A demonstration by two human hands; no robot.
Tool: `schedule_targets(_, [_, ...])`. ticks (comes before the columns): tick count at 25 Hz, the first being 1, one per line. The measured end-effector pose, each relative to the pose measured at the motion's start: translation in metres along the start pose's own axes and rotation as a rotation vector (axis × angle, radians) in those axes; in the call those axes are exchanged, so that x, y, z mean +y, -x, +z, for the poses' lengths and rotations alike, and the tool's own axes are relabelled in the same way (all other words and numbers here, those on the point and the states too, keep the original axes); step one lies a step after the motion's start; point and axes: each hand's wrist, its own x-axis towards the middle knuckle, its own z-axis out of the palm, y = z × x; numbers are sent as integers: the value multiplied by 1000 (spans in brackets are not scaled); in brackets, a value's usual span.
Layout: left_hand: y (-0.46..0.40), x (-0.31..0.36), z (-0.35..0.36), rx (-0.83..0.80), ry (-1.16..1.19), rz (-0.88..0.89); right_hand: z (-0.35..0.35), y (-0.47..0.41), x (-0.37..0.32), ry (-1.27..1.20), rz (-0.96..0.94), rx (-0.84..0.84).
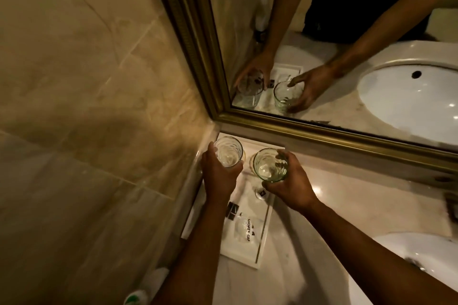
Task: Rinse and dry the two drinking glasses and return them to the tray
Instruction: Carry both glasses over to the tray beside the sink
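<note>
Two clear ribbed drinking glasses stand upright over the far end of a white rectangular tray [262, 238] in the counter's back left corner. My left hand [219, 177] wraps the left glass [228, 151] from the near side. My right hand [290, 181] grips the right glass [269, 164], fingertips curled over its far rim. Whether the glasses rest on the tray or hang just above it, I cannot tell. Both glasses and both hands are reflected in the mirror.
A packet marked shower cap [247, 228] lies on the tray's near half. A gold-framed mirror [322, 136] runs along the back. The white basin [421, 255] is at the lower right, marble wall at left, a white and green tube [146, 287] at the bottom.
</note>
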Motion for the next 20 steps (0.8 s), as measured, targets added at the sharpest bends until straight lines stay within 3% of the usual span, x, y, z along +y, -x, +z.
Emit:
schedule_targets(13, [-21,-16,26,-43,-66,23,16,-45,13,16,-62,14])
schedule_targets(20, [-11,-12,20,-111,-160,44,14,-40,17,58,-4,-32])
